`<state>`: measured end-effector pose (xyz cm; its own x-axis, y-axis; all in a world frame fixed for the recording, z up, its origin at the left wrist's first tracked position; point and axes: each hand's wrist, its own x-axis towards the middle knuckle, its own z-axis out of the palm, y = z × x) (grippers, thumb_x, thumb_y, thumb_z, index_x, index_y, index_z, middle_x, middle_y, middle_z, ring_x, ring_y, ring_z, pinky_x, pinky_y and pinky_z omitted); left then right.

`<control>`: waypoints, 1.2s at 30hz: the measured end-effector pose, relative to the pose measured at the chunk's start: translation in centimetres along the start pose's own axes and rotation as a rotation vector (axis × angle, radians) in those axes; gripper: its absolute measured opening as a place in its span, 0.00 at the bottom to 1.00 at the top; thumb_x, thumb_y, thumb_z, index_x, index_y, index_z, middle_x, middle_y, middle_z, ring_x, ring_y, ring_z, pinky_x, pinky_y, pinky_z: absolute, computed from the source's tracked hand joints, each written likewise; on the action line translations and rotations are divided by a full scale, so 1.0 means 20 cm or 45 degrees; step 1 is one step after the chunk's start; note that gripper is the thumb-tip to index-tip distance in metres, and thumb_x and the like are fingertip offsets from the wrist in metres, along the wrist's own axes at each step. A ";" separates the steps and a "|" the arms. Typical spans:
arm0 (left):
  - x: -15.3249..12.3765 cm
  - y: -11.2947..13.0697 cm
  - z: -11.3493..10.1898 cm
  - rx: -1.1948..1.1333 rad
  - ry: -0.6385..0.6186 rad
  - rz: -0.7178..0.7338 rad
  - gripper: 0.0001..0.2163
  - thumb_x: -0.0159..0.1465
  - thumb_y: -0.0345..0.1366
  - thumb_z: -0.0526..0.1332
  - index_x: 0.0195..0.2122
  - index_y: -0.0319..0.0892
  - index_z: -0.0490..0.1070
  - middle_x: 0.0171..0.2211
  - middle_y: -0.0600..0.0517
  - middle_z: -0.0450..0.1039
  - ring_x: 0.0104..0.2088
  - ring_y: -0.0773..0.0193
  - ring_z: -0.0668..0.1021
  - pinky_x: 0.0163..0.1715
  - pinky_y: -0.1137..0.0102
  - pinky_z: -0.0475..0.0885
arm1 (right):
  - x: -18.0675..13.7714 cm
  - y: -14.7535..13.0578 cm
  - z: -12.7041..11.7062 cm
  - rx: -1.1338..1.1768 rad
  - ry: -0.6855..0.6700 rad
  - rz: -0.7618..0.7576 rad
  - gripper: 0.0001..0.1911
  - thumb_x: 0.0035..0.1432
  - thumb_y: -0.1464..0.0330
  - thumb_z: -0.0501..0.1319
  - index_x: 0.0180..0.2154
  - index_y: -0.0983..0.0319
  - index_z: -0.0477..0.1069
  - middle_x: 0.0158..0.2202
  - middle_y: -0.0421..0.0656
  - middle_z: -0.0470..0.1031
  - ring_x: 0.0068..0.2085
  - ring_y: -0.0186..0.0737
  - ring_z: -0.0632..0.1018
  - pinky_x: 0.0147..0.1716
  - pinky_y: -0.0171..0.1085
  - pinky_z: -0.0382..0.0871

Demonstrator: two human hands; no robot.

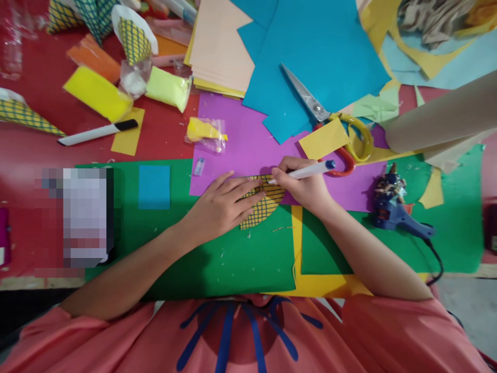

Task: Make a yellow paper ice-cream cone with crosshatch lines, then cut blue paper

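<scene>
Left hand (227, 204): open, spread flat on yellow paper piece with dark grid lines and curved edge (271, 202), apparently preventing slippage. Right hand (306, 186): closed around slim white marker with blue end (310, 170), slanted, apparently for tip control. Piece lies partly under left hand, beside right, straddling green paper sheet (233, 269) and purple paper sheet (233, 111).

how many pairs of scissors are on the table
1: the scissors, blades on the blue sheet, handles partly under a small yellow paper. Others may be hidden.
</scene>
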<state>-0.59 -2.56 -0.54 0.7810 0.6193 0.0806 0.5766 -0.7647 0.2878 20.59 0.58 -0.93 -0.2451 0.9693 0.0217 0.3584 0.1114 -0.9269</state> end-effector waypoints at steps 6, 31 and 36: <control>0.00 0.00 0.00 0.039 0.043 -0.047 0.18 0.66 0.34 0.53 0.57 0.44 0.64 0.57 0.47 0.66 0.55 0.55 0.70 0.52 0.57 0.67 | -0.03 0.03 -0.02 0.199 0.283 -0.056 0.15 0.57 0.62 0.59 0.22 0.61 0.63 0.19 0.38 0.67 0.21 0.29 0.66 0.21 0.33 0.59; 0.00 -0.01 0.00 0.015 0.050 -0.071 0.18 0.66 0.34 0.54 0.57 0.44 0.64 0.57 0.45 0.67 0.55 0.54 0.69 0.52 0.56 0.66 | 0.01 0.01 0.02 -0.055 -0.053 -0.078 0.16 0.55 0.68 0.58 0.18 0.62 0.56 0.16 0.33 0.56 0.19 0.25 0.57 0.19 0.30 0.51; 0.00 0.00 0.00 0.058 0.057 -0.060 0.16 0.66 0.34 0.53 0.54 0.43 0.66 0.56 0.46 0.67 0.54 0.54 0.70 0.51 0.57 0.67 | 0.01 0.00 0.01 -0.042 -0.148 -0.074 0.15 0.54 0.71 0.57 0.18 0.62 0.57 0.15 0.33 0.54 0.19 0.25 0.56 0.18 0.30 0.49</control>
<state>-0.55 -2.47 -0.65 0.7419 0.6613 0.1108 0.6235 -0.7412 0.2488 20.38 0.70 -1.04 -0.3688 0.9290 0.0298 0.3691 0.1758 -0.9126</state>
